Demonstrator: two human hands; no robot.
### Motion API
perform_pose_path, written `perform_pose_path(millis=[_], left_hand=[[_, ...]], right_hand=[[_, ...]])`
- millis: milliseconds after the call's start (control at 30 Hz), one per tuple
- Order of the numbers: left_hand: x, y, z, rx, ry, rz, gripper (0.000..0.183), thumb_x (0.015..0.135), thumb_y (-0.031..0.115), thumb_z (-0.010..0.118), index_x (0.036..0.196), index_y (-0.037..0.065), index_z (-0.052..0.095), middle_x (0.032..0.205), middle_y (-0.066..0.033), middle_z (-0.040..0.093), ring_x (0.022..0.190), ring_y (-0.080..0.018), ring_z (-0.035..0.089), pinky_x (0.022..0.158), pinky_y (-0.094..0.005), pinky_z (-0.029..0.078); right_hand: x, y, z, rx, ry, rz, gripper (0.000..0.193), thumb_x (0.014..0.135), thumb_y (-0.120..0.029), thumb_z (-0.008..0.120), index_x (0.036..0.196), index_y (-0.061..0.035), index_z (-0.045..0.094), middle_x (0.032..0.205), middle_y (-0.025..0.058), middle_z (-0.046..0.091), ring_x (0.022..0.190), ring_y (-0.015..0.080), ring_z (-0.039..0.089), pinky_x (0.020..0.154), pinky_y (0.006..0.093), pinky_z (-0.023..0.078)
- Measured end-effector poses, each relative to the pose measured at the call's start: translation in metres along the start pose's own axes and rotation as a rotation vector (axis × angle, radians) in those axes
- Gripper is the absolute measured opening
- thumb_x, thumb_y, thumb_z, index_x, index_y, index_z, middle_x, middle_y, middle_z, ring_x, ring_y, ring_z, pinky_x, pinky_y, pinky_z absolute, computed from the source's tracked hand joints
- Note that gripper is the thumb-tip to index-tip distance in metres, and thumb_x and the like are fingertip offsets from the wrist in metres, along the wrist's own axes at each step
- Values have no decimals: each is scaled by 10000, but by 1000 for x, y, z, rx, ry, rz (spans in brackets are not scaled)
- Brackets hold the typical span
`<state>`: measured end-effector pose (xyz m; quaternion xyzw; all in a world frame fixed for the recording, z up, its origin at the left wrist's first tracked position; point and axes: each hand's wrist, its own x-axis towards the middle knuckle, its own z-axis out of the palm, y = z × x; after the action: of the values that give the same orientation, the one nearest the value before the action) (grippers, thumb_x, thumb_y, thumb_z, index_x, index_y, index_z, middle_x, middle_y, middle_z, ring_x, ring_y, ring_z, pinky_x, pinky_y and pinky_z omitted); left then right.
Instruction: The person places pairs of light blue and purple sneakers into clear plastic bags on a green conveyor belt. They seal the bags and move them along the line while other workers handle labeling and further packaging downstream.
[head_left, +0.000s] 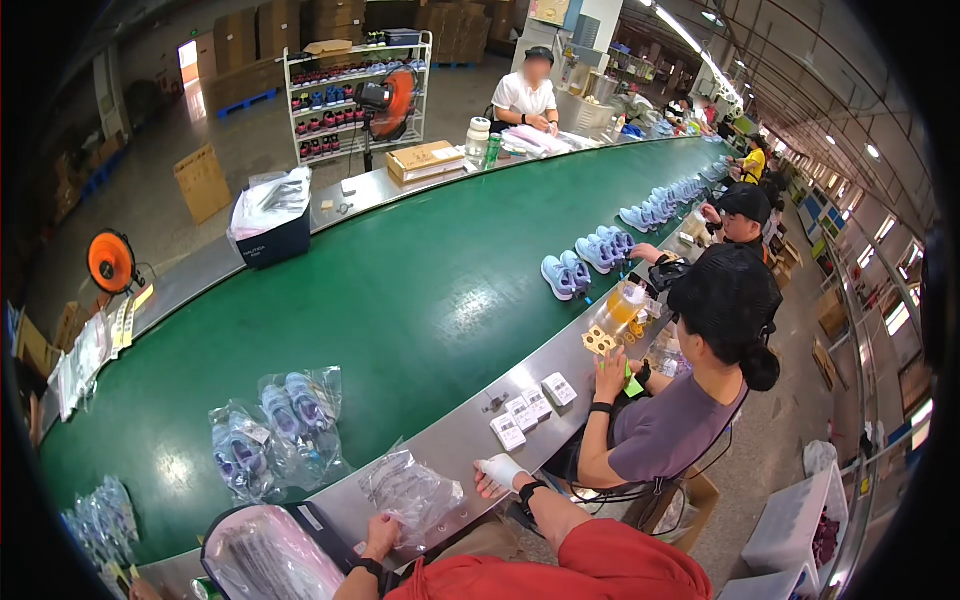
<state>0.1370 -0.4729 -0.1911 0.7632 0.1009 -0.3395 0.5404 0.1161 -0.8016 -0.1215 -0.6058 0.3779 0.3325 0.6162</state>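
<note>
Left hand (383, 535) seemingly pinching the edge of a clear plastic bag (412, 492), the bag lying on the steel bench (462, 443), right hand (498, 475) in a white wrap (504, 469), loosely spread just beside the bag, bagged shoes (242, 452) on the green belt (430, 300)

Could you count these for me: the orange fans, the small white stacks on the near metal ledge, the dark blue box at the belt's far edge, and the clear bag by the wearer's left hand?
Orange fans: 2
Small white stacks: 4
Dark blue box: 1
Clear bag by the left hand: 1
Total: 8
</note>
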Motion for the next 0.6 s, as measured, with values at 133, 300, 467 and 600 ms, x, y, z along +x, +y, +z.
perform_pose_path(millis=[133, 300, 467, 600], left_hand=[[0, -1, 1, -43, 13, 8, 211, 820, 153, 562, 724, -6, 662, 615, -21, 593, 525, -99, 509, 472, -278, 395], [-1, 0, 1, -42, 7, -5, 206, 815, 147, 566, 714, -6, 660, 598, -28, 587, 497, -102, 501, 444, -281, 380], [-12, 16, 0, 0, 44, 48, 208, 809, 155, 573, 725, -14, 662, 606, -34, 594, 507, -101, 508, 453, -282, 390], [-4, 4, 0, -9, 33, 59, 218, 807, 169, 580, 750, -23, 668, 628, -35, 607, 540, -99, 519, 481, -283, 408]], right_hand=[[1, 0, 1, 4, 1, -6, 408, 915, -410, 458, 868, -25, 585, 742, 113, 660, 591, 221, 649, 522, 332, 516], [-1, -1, 1, 6, -1, -3, 415, 914, -417, 459, 875, -23, 583, 748, 115, 662, 602, 219, 652, 524, 335, 520], [1, -2, 1, -2, -5, 0, 414, 907, -413, 461, 886, -19, 586, 762, 123, 665, 609, 221, 655, 536, 330, 526], [-2, -6, 2, -9, -5, 9, 416, 902, -408, 460, 898, -12, 586, 772, 126, 667, 614, 224, 657, 544, 328, 530]])
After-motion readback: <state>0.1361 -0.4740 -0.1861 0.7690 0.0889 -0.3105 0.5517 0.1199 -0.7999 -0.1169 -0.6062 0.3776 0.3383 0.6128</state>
